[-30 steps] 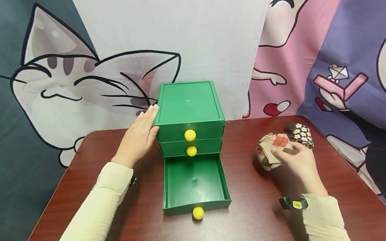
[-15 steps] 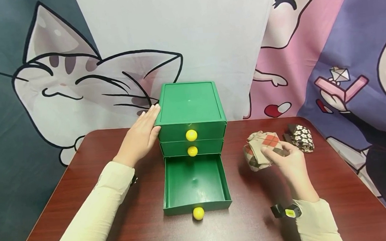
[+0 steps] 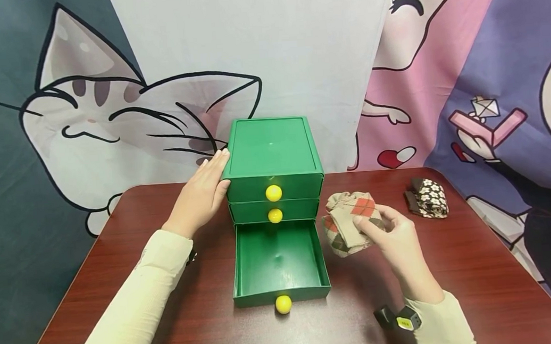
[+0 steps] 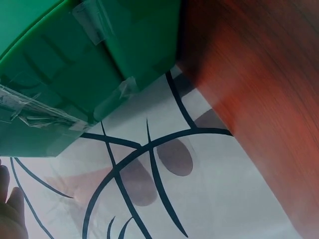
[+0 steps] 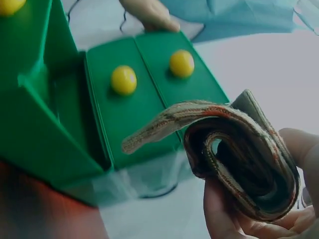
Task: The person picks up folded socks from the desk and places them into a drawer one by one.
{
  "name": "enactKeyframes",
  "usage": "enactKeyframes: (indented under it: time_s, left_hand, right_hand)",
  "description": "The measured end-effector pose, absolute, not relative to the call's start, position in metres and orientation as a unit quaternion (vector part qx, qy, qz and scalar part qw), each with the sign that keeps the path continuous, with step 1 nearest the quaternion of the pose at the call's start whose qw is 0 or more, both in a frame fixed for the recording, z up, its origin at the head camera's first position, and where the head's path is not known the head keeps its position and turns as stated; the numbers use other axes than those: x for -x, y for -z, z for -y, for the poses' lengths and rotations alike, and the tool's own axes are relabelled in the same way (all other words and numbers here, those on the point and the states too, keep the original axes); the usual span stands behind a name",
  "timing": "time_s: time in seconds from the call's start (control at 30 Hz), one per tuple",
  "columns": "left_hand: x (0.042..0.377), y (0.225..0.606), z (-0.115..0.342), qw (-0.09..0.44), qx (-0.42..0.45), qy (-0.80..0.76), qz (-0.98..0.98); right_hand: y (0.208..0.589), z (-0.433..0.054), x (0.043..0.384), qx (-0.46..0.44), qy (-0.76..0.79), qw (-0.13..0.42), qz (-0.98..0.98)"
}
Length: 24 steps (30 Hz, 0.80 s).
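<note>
A green three-drawer box (image 3: 270, 145) with yellow ball knobs stands mid-table. Its bottom drawer (image 3: 278, 262) is pulled out and bare inside; the upper two are closed. My left hand (image 3: 199, 197) rests with straight fingers against the box's upper left side. Just right of the open drawer, my right hand (image 3: 397, 240) pinches a rolled pair of argyle socks (image 3: 348, 225), beige with red and green diamonds. The right wrist view shows the coiled sock roll (image 5: 239, 159) between thumb and fingers, with the drawer fronts behind it.
A second roll, dark brown with white flowers (image 3: 428, 198), lies at the table's right rear. The reddish-brown wooden table (image 3: 204, 326) backs onto a cartoon-printed cloth (image 3: 305, 47). Clear tape (image 4: 45, 114) crosses the box's side in the left wrist view.
My right hand has carried the argyle socks leftward from beside the flowered roll to near the drawer's right side. My left hand stays on the box.
</note>
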<state>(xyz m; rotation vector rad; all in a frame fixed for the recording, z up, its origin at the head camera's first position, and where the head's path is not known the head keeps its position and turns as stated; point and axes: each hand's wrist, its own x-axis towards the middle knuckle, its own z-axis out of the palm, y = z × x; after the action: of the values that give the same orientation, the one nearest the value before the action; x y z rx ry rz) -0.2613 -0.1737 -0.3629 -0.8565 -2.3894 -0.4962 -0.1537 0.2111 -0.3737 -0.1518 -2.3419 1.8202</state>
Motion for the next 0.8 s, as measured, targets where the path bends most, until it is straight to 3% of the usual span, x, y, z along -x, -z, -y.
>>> enactKeyframes:
  time_s: [0.43,0.8]
  left_hand:
    - [0.261,0.363,0.173,0.277,0.324,0.177,0.887]
    - [0.261,0.363,0.174,0.272,0.319,0.178,0.89]
  right_hand:
    - [0.384,-0.159,0.149,-0.002,-0.639,0.041,0.768]
    - [0.402,-0.119,0.147,-0.036,-0.547,0.069,0.834]
